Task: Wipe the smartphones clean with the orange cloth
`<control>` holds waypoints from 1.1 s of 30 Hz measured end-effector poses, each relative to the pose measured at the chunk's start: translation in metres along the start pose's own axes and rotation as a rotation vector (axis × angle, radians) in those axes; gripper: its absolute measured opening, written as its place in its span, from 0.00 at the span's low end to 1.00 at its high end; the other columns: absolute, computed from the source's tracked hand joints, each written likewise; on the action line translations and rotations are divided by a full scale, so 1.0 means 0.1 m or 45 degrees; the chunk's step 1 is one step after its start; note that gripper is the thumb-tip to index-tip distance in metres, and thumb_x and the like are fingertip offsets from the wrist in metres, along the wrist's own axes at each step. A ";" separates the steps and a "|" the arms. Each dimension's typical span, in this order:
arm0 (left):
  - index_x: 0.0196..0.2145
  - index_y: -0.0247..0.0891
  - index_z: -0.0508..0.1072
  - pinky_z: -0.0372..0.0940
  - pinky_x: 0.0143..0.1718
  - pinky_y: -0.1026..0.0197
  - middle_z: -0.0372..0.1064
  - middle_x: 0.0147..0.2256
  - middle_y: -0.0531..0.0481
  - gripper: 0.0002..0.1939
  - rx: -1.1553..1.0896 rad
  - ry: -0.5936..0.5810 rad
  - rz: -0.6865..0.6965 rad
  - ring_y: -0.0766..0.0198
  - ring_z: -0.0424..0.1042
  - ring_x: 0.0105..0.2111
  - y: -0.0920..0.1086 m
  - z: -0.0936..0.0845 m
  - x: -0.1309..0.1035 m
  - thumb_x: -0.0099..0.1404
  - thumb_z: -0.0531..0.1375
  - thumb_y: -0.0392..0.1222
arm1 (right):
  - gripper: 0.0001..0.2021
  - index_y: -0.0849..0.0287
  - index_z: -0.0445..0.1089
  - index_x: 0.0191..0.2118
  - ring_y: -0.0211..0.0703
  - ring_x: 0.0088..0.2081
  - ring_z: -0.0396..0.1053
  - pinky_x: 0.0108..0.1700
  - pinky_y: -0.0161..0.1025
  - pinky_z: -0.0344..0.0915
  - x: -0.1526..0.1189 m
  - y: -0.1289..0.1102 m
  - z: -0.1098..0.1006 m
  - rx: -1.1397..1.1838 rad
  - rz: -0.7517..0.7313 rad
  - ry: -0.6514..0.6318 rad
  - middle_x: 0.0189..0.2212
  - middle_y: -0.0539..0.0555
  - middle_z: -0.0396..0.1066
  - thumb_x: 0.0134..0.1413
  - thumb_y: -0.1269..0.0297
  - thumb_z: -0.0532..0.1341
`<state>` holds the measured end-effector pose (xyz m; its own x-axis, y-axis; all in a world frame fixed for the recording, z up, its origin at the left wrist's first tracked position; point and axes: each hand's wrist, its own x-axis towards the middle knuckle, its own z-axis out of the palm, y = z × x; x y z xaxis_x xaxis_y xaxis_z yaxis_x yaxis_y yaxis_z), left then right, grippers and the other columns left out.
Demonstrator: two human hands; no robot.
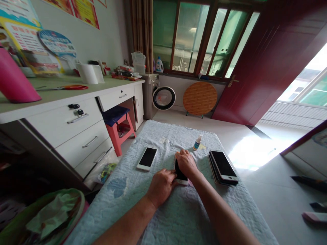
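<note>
At the centre, our left hand (162, 184) and right hand (186, 162) on a white-framed phone (181, 176)

In the middle of the cloth-covered surface (122, 214), our left hand bends its fingers against the phone's left edge; we cannot tell whether it truly grips. Our right hand lies curled over the upper part of the dark screen, and we cannot tell whether it clasps anything. From that phone, we find a small bottle (197, 143) standing at one o'clock, near the right hand. At ten o'clock, a second phone (147, 158) lies face up; at three o'clock sits a stack of phones (224, 165), the top one white-framed. Farther off, we see a red stool (120, 136) at ten o'clock and a washing machine (149, 86), door open, between eleven and twelve.
</note>
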<state>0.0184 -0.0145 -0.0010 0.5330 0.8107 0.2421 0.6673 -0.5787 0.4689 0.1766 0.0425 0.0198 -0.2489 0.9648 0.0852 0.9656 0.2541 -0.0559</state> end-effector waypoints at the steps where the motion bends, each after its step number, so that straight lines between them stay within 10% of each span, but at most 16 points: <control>1: 0.43 0.41 0.76 0.66 0.47 0.55 0.75 0.45 0.48 0.09 -0.002 0.000 -0.002 0.56 0.72 0.43 0.00 0.00 0.00 0.66 0.61 0.44 | 0.13 0.58 0.71 0.38 0.45 0.41 0.61 0.41 0.38 0.53 0.00 -0.02 0.01 0.007 -0.016 -0.010 0.40 0.57 0.67 0.65 0.68 0.48; 33: 0.40 0.41 0.76 0.66 0.48 0.54 0.75 0.43 0.48 0.06 0.042 0.002 -0.022 0.54 0.71 0.44 0.03 0.01 0.00 0.64 0.61 0.38 | 0.13 0.60 0.71 0.39 0.45 0.40 0.60 0.41 0.39 0.53 -0.21 0.23 0.11 0.003 0.293 0.080 0.39 0.59 0.66 0.64 0.71 0.48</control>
<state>0.0205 -0.0165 -0.0004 0.5204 0.8207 0.2356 0.6932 -0.5672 0.4447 0.2027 0.0291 0.0055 -0.0169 0.9911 0.1319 0.9961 0.0281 -0.0833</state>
